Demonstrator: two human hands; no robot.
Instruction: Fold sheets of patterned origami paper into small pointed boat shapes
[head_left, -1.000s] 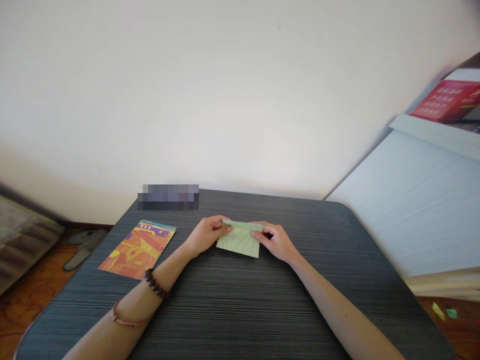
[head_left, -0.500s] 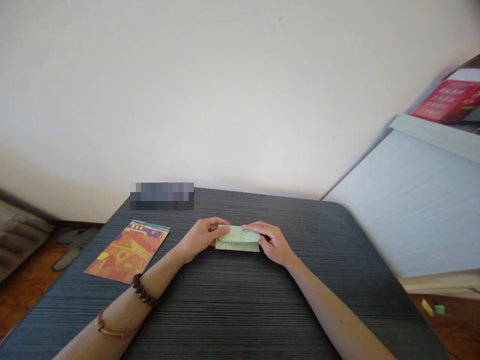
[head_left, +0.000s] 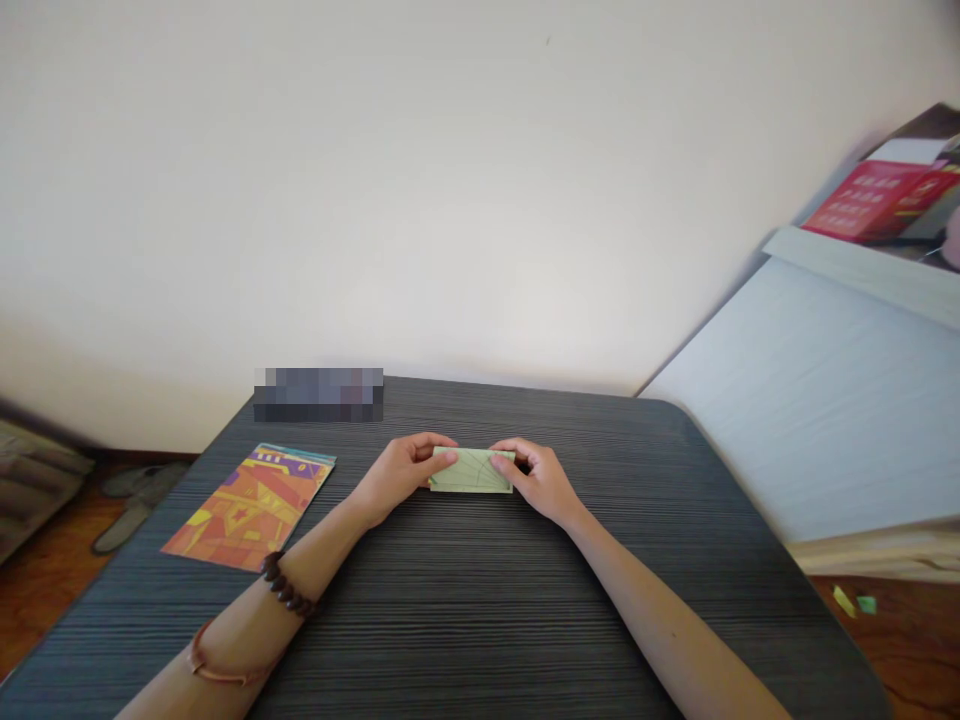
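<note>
A pale green sheet of folded paper (head_left: 472, 474) with thin dark crease lines is held up over the dark table. My left hand (head_left: 405, 474) grips its left end, thumb on the near face and fingers behind the upper edge. At the right end, my right hand (head_left: 541, 484) pinches it the same way, with the thumb on the front. Both hands are closed on the paper. The fingers behind it are partly hidden.
An orange and purple booklet (head_left: 251, 505) lies on the black wood-grain table (head_left: 465, 620), left of my forearm. A blurred-out object (head_left: 319, 395) sits at the back left. Red boxes (head_left: 862, 200) stand on a pale shelf at the right. Slippers (head_left: 124, 510) rest on the floor.
The paper's loose lower flap and upper fold now look like one flat rectangle. My right thumb has moved onto its front face. The view has shifted slightly.
</note>
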